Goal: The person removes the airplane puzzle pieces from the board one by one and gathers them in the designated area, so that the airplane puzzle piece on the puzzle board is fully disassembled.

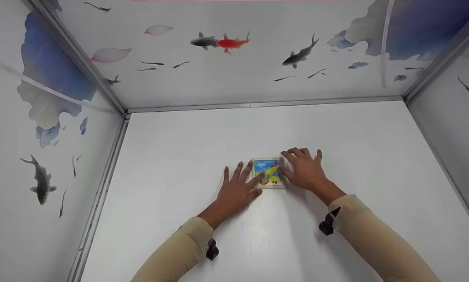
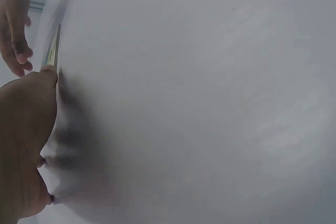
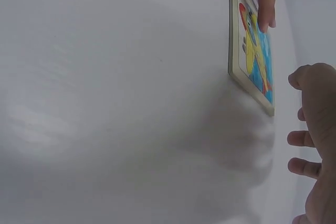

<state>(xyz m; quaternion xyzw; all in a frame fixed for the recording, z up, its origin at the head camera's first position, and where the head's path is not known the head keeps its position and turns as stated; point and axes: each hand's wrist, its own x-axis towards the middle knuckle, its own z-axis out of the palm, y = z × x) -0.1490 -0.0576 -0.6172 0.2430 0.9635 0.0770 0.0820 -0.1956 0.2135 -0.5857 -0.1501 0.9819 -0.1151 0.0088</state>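
A small square picture puzzle [image 1: 261,165] in a pale wooden frame lies flat on the white table, showing a yellow plane on a blue sky. My left hand [image 1: 235,192] spreads over its left side, with the index finger lying across the picture and the thumb by the lower edge. Beside the right edge hovers my right hand [image 1: 306,171], its fingers loosely bent and holding nothing. In the right wrist view the puzzle [image 3: 254,59] appears whole and flat, with a gap between it and the right hand [image 3: 321,114]. The left wrist view shows only the puzzle's thin edge [image 2: 54,45].
White panels printed with fish and petals enclose the table [image 1: 171,149] at the back and both sides. A metal rail [image 1: 258,105] runs along the table's back edge. Small black devices [image 1: 326,224] hang under both sleeves.
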